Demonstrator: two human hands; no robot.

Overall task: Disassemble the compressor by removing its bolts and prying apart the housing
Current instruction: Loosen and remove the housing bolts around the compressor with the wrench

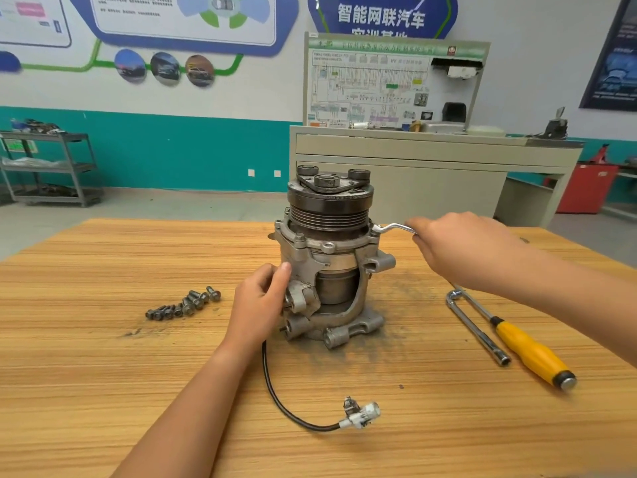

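A grey metal compressor stands upright in the middle of the wooden table, its dark pulley on top. My left hand grips the lower left side of the housing, thumb up against it. My right hand holds the handle of a silver offset wrench. The wrench's ring end sits on a bolt at the upper right flange, just under the pulley. Several removed bolts lie in a row on the table to the left.
A yellow-handled screwdriver and an L-shaped socket wrench lie to the right under my right forearm. The compressor's black cable with a white connector trails toward the near edge. A training bench and shelf cart stand beyond the table.
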